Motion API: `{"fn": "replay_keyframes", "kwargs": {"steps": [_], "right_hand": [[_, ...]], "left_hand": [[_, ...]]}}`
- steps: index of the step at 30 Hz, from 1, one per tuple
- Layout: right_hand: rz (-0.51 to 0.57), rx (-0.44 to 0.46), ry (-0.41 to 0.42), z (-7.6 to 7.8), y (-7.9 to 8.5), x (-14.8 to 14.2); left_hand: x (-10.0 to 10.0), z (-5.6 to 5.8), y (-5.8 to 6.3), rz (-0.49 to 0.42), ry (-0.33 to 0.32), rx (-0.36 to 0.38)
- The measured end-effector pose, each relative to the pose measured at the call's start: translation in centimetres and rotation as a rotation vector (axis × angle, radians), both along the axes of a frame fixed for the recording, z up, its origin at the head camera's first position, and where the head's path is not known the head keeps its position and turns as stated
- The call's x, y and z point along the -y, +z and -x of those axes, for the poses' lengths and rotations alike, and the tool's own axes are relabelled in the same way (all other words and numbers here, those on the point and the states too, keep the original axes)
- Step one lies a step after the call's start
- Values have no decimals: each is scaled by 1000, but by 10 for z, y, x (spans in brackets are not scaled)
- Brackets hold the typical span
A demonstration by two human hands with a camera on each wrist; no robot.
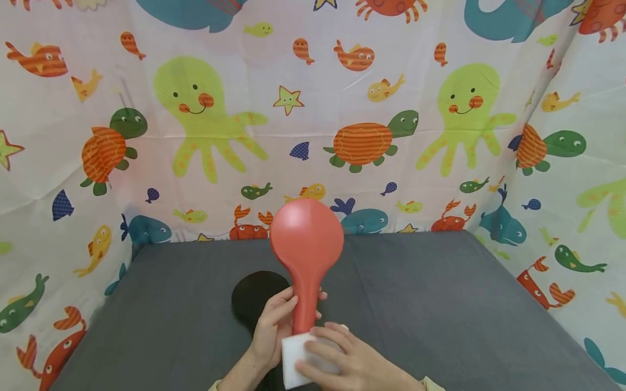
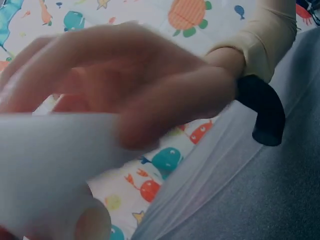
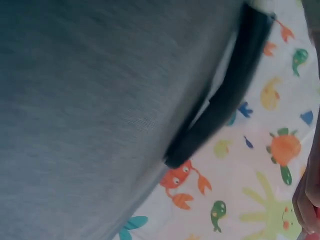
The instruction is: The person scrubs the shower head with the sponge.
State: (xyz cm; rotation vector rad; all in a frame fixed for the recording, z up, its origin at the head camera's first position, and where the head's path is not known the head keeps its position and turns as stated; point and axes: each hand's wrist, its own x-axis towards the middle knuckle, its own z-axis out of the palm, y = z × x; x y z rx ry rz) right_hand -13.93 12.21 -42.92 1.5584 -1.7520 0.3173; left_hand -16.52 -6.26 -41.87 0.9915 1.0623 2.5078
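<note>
A glossy red round-headed object with a narrowing neck (image 1: 306, 239) stands upright in the middle of the head view. My left hand (image 1: 270, 328) grips its neck, thumb in front and fingertips showing on the far side. At the lower end of the neck is a white block (image 1: 294, 361). My right hand (image 1: 349, 358) holds this block, its fingers blurred across the front. Seen from the left wrist, a blurred hand (image 2: 150, 75) curls over the large white block (image 2: 55, 155). Only the edge of a hand (image 3: 307, 197) shows in the right wrist view.
A black round-headed object (image 1: 254, 298) lies on the grey tabletop (image 1: 415, 288), behind and left of my left hand, its lower part mostly hidden. A white curtain (image 1: 323, 98) printed with sea animals encloses the back and sides.
</note>
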Motion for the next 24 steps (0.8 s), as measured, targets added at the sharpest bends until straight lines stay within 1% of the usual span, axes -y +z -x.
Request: {"fn": "replay_keyframes", "kwargs": {"steps": [2, 3, 4, 5, 6, 8, 9, 11, 13, 14, 16, 17, 18, 20, 22, 24], "right_hand": [[-86, -5, -1, -3, -3, -3], [-94, -37, 3, -1, -1, -5], [-71, -90, 11, 4, 2, -5], [-23, -141, 14, 9, 6, -5], [50, -176, 13, 15, 11, -4], [201, -199, -29, 27, 22, -2], [271, -191, -60, 32, 27, -1], [375, -131, -136, 37, 35, 1], [426, -56, -190, 38, 40, 3], [436, -30, -192, 38, 40, 4], [426, 14, -145, 34, 37, 4], [407, 26, -102, 31, 35, 4], [376, 20, -58, 28, 31, 4], [277, -12, 23, 20, 22, 1], [149, -50, 62, 13, 14, -3], [49, -112, 84, 10, 9, -6]], "left_hand": [[0, 0, 1, 7, 7, 3], [-1, 0, 2, 18, 15, -2], [-1, -1, 3, 33, 27, -5], [-1, -2, 3, 52, 40, -12], [-2, -2, 4, 69, 44, -13], [-2, -3, 4, 99, 40, -9], [-2, -3, 4, 115, 38, -10], [-3, -4, 4, 150, 33, -9], [-3, -4, 4, 169, 27, -1], [-3, -3, 4, 175, 34, -7], [-2, -2, 4, 179, 51, 1], [-1, -2, 4, 179, 65, 5], [0, -1, 4, 177, 79, 9], [2, 1, 5, 173, 103, 30], [3, 2, 5, 180, 119, 48], [3, 3, 6, 188, 121, 48]]}}
